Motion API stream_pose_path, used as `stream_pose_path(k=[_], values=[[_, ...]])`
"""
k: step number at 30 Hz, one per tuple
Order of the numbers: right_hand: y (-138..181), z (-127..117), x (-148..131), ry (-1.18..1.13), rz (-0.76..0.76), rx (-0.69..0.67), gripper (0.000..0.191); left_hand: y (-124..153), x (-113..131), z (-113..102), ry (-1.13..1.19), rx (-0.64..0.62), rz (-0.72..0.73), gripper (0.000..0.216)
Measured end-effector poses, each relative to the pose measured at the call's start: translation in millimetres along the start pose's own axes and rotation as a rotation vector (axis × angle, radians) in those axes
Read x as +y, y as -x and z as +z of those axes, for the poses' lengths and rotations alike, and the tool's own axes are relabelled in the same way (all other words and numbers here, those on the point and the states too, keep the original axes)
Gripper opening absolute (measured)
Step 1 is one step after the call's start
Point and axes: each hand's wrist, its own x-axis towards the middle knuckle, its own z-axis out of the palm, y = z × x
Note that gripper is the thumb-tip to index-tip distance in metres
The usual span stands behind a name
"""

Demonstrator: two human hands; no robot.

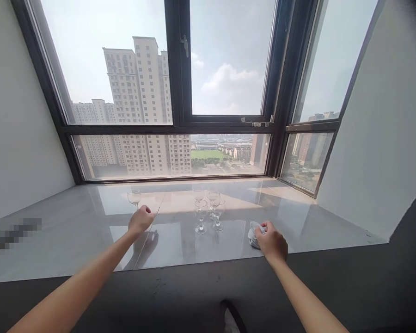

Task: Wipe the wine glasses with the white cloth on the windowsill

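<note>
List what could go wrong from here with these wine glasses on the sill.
1. The left hand is right at the stem of the lone wine glass; whether it grips is unclear, and a nudge could tip it on the glossy sill.
2. The clustered glasses stand close together; lifting one could knock its neighbours.
3. The right hand grips a cloth; a wide sweep might catch them.

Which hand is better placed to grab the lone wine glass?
Left. The left hand is close beside the lone wine glass; the right hand grips a cloth, past the clustered glasses.
</note>
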Motion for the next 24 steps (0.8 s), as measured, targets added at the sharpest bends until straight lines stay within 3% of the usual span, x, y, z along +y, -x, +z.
stream_pose_path(k=[2,4,7,10,16,24], values=[[0,-1,-1,-0.001,0.009,-0.008,0.032,25,28,13,0.108,-0.079,0.207,0.029],[0,-1,-1,-0.008,0.016,-0.012,0.032,48,57,30,0.202,-0.194,0.312,0.037],[1,-2,-2,-0.025,0.01,-0.014,0.031,71,93,57,0.29,-0.298,0.331,0.051],[1,-3,-2,-0.025,-0.006,-0.017,0.031,81,114,79,0.31,-0.338,0.277,0.047],[2,-4,1,-0.016,-0.037,-0.033,0.03,84,127,92,0.35,-0.298,0.212,0.023],[2,-5,3,-0.033,-0.039,-0.063,0.031,94,110,68,0.144,-0.18,0.303,0.01]])
